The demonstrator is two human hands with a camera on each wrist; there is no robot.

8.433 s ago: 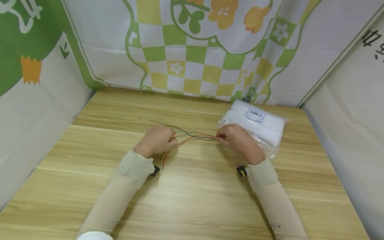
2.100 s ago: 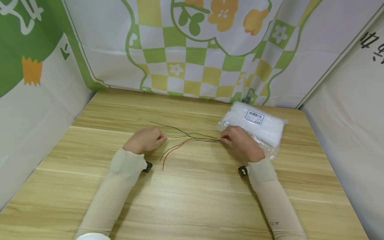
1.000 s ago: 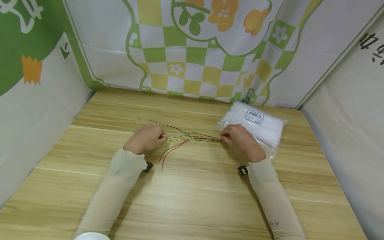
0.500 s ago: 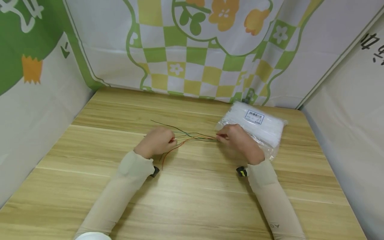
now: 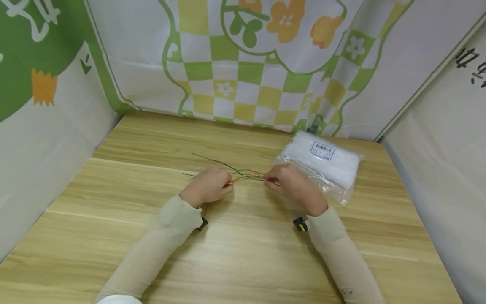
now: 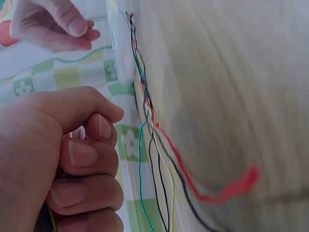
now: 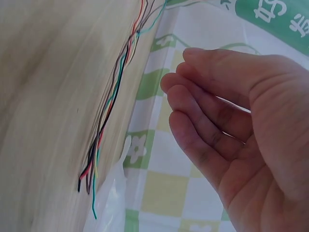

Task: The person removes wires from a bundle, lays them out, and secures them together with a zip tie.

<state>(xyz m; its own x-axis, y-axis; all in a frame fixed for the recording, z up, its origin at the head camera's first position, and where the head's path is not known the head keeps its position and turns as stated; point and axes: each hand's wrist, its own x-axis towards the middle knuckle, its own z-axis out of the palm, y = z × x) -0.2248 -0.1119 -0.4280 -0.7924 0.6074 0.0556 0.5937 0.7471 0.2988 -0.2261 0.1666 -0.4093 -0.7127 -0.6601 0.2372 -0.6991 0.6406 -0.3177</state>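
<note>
Several thin coloured wires [image 5: 247,175] lie in a loose bundle on the table, fanning apart towards the left. My left hand [image 5: 209,185] is over their left part, its fingers curled into a fist. In the left wrist view, bits of red and yellow wire [image 6: 72,134] show inside that fist; most of what it grips is hidden. At the right end of the bundle is my right hand [image 5: 294,183], loosely curled. The right wrist view shows nothing between its fingers [image 7: 186,104], with the wire ends [image 7: 91,181] lying apart from them.
A clear plastic bag [image 5: 341,195] of white strips, with a barcode label [image 5: 322,150], lies behind and beside my right hand. The wood-grain table [image 5: 250,257] meets a patterned cloth [image 5: 247,88] at the back. White cloth walls stand at both sides.
A yellow wire now shows among the laid wires. Over the last second my left hand has moved right along the bundle, and my right hand has come a little left and nearer to me.
</note>
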